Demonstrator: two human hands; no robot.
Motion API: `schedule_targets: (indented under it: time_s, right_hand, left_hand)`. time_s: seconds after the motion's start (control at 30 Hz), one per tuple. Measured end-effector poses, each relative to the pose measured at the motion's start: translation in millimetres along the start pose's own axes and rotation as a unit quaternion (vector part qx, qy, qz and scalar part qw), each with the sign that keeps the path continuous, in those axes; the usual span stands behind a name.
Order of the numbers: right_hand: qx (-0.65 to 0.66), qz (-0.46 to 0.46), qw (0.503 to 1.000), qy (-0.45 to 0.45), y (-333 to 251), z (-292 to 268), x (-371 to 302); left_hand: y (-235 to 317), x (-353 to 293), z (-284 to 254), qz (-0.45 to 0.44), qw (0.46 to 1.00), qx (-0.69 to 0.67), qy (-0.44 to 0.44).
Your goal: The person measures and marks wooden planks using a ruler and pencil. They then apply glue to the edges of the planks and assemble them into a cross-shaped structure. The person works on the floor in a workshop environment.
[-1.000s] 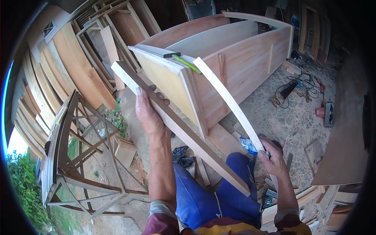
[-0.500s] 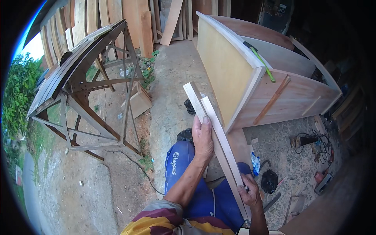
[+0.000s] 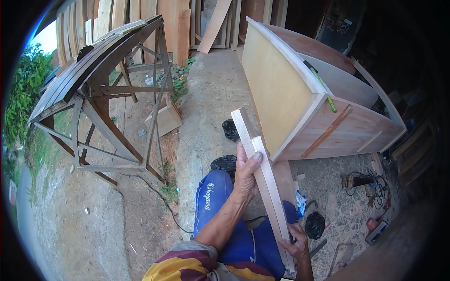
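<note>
Two pale wooden strips lie side by side, slanting from upper left to lower right over my knees. The longer strip [image 3: 242, 125] reaches further at the top; the shorter strip [image 3: 267, 171] rests against its right side, its upper end lower down. My left hand [image 3: 246, 172] is wrapped round both from the left, thumb across the shorter one. Near their lower end my right hand [image 3: 296, 241] grips the strips from the right. A small dark object shows between its fingers, too little of it to name.
A large wooden cabinet [image 3: 281, 79] lies at the right, with a green-handled tool [image 3: 321, 86] on its edge. A slatted wooden workbench [image 3: 119, 93] stands left. Boards lean at the back. Black plastic bags [image 3: 315, 225], a cable and power tools [image 3: 376, 231] lie on the floor.
The shorter strip's upper end has slid down along the longer one, and the left thumb now lies across it. Both strips have shifted slightly right and down. The view has turned a little.
</note>
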State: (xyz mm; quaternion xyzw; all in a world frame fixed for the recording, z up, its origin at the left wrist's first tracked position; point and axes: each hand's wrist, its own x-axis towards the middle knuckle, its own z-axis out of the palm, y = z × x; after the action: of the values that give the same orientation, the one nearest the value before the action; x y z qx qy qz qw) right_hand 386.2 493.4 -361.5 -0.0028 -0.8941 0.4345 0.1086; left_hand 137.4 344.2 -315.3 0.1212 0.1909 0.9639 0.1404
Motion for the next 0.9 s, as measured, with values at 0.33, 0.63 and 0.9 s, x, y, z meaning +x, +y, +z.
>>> schedule_targets:
  time_s: [0.33,0.63,0.9]
  right_hand:
    - [0.045,0.039,0.997,0.039,0.3,11.4,-31.4]
    - [0.01,-0.01,0.997,0.081,-3.3,21.9,-37.6]
    - [0.03,0.051,0.997,0.041,-11.3,16.0,-25.4]
  left_hand:
    - [13.0,-30.9,22.4,0.009,0.999,0.046,0.002]
    - [18.5,-43.4,10.7,0.013,0.998,0.018,-0.059]
    - [21.5,-38.2,17.3,0.023,0.999,0.015,0.017]
